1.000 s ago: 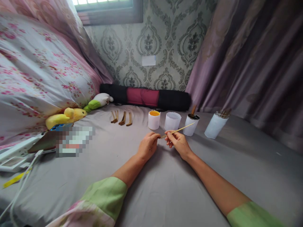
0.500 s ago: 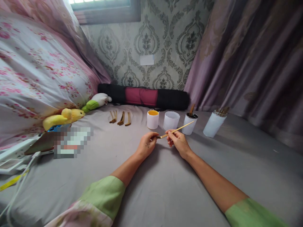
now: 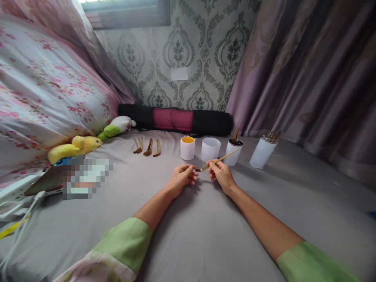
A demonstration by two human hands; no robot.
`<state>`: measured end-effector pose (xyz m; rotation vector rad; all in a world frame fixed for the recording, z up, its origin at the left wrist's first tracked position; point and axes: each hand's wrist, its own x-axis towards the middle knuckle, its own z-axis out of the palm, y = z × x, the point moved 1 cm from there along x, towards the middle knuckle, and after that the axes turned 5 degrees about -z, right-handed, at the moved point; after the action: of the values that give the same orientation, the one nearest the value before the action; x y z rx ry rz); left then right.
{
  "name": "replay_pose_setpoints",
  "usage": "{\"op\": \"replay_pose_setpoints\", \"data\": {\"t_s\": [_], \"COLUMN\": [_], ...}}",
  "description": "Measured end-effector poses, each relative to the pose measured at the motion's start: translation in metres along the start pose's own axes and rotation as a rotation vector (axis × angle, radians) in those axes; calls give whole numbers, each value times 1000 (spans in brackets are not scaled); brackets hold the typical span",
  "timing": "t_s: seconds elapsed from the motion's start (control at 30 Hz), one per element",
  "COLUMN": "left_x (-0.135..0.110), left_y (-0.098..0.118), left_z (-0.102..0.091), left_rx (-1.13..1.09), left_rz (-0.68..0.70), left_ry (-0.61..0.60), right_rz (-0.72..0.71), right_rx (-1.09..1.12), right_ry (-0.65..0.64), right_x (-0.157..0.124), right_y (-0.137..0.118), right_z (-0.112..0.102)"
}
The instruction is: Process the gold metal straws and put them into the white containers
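Note:
My right hand (image 3: pixel 221 176) pinches a thin paintbrush (image 3: pixel 223 157) by its wooden handle, in front of the white containers. The brush slants, its handle end up to the right and its dark bristle end down to the left. Just left of the bristles is my left hand (image 3: pixel 182 179), its fingers loosely curved and apart, holding nothing that I can see. Whether a fingertip touches the bristles I cannot tell. Behind the hands stand a white cup with a yellow-orange inside (image 3: pixel 187 149), a translucent white cup (image 3: pixel 210 148) and a white-wrapped can (image 3: pixel 232 156) with brown sticks in it.
Several brushes (image 3: pixel 148 148) lie in small groups on the grey sheet (image 3: pixel 164 235). A white jar (image 3: pixel 262 154) of brushes leans at right. A black and maroon roll (image 3: pixel 173 119) lies along the wall. Plush toys (image 3: pixel 70 149) and a power strip (image 3: pixel 20 192) are at left.
My left fingers have come off the brush's bristle end and spread a little, so the dark tip now shows. My right hand keeps its hold on the brush. The view has shifted slightly.

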<state>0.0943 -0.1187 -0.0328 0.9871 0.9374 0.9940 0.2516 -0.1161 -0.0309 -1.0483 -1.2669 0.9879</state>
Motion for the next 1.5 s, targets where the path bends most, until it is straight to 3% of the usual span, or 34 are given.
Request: {"op": "replay_pose_setpoints", "data": {"t_s": [0.6,1.5], "left_x": [-6,-4], "left_y": [1,-6], "left_z": [5,3], "left_rx": [-160,-199], "left_rz": [-241,-325], "left_ry": [-176,-312], "right_rz": [-10,-27], "right_rx": [-22,-33], "right_ry": [-63,-85], "right_x": [0,-3], "right_y": [-1,-1], "right_z": [-1,-1]}}
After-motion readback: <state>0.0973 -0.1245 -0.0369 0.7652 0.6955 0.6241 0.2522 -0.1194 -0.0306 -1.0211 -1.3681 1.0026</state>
